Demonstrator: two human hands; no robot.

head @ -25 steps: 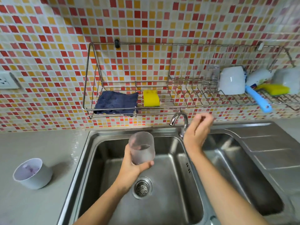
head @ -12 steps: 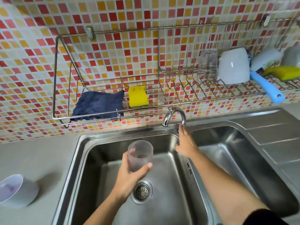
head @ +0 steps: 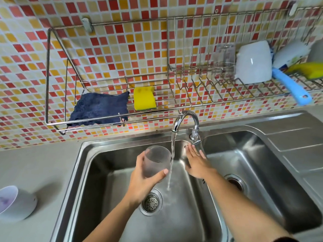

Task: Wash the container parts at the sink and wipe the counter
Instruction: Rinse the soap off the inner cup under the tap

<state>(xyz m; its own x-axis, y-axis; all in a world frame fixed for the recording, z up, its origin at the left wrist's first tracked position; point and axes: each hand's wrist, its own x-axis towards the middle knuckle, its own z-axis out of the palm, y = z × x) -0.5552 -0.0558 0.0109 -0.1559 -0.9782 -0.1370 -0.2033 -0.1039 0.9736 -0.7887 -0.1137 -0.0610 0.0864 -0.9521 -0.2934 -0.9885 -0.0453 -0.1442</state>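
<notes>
My left hand (head: 141,182) grips a frosted clear container (head: 156,161) over the left sink basin (head: 108,189), just left of the running water stream (head: 172,159). The stream falls from the chrome faucet (head: 185,117) and misses the container. With straight fingers, my right hand (head: 195,161) reaches up to the faucet handle (head: 195,141), fingertips at or just under it. A white bowl-shaped container part (head: 15,203) with purple residue lies on the grey counter (head: 35,165) at the far left.
A wire rack (head: 108,79) on the tiled wall holds a dark blue cloth (head: 99,107), a yellow sponge (head: 144,98), a white cup (head: 253,63), a blue-handled brush (head: 291,84) and another sponge (head: 311,70). The right basin (head: 258,165) and drainboard (head: 293,137) lie to the right.
Water now runs from the faucet; before it was off. My right hand dropped from above the tap to its handle. The view shifted closer and to the right.
</notes>
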